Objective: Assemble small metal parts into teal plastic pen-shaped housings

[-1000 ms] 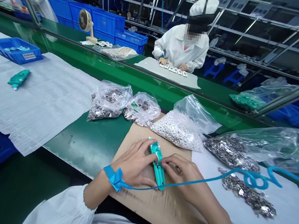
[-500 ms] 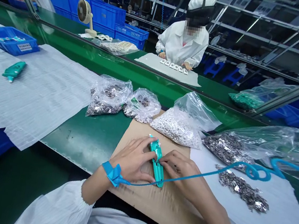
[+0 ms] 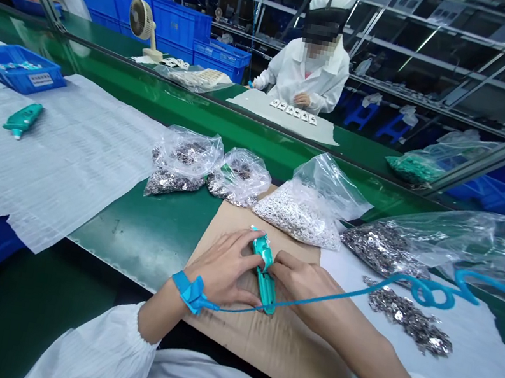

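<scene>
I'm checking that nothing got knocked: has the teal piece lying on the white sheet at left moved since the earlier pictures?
No. Judged against the blue tray, the teal piece lies where it did; the view itself shifted.

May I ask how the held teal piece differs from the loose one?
Left hand and right hand are on the held piece; the loose piece lies on a white sheet. The held piece's white tip is at the far end; the loose piece's, the near. Both are teal.
</scene>
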Demonstrator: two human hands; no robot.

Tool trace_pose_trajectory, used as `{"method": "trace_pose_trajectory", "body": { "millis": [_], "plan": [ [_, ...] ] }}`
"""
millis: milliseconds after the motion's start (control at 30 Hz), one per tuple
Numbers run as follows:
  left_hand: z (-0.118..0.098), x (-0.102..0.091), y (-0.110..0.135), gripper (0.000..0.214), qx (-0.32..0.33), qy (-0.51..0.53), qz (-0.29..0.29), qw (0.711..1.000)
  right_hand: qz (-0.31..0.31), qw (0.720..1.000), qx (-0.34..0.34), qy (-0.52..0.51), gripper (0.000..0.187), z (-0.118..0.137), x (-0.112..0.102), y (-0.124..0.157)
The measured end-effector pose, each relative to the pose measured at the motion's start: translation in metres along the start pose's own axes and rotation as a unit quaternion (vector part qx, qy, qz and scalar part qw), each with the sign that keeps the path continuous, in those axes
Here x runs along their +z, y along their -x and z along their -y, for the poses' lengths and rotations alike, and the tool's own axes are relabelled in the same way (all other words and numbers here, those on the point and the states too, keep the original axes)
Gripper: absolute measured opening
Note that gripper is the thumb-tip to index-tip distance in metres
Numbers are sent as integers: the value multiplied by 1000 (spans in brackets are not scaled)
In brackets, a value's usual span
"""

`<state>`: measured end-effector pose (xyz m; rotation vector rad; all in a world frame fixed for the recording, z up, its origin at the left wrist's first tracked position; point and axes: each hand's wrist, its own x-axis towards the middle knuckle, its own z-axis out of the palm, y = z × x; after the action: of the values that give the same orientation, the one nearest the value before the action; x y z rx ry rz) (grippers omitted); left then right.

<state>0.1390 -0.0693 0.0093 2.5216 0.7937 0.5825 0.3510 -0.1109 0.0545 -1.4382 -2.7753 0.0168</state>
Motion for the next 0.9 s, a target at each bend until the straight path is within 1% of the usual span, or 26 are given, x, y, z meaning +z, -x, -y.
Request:
{"method": "trace_pose_trajectory", "body": {
  "millis": [67,133,233,300,367,400,467,500,533,600,700,800,900],
  "plan": [
    [0,0,0,61,-4,-1,2,1000,-1,999,-15,-39,34,-3,-1,0],
    [1,0,0,63,-1,0,3,1000,-9,998,-10,-67,33,-6,-4,2],
    [-1,-2,-1,63,9,2,-1,1000,-30,995,49,-79,29,-8,-15,14],
    [0,-3,-2,61,10,-2,0,1000,-49,988,125,-78,29,-12,-21,32],
    [3,-2,-1,53,10,-10,-5,1000,-73,969,228,-57,31,-22,-23,58],
    [6,0,-1,49,12,-11,-11,1000,-81,954,285,-39,31,-30,-20,74],
    [11,4,-1,46,18,-12,-27,999,-90,913,398,-2,30,-46,-10,108],
    [14,6,-1,46,21,-11,-34,999,-88,893,441,6,28,-54,-3,123],
    [15,7,0,46,21,-12,-38,999,-95,880,466,6,26,-60,5,137],
    [17,10,0,44,11,-11,-40,999,-108,870,481,2,27,-68,23,154],
    [18,11,1,45,-9,-11,-37,999,-134,865,484,-8,32,-67,43,159],
    [20,12,1,45,-1,-23,-40,999,-158,850,502,-10,32,-64,52,155],
    [21,13,1,46,8,-39,-54,998,-180,837,516,-4,29,-67,52,152]
  ]
}}
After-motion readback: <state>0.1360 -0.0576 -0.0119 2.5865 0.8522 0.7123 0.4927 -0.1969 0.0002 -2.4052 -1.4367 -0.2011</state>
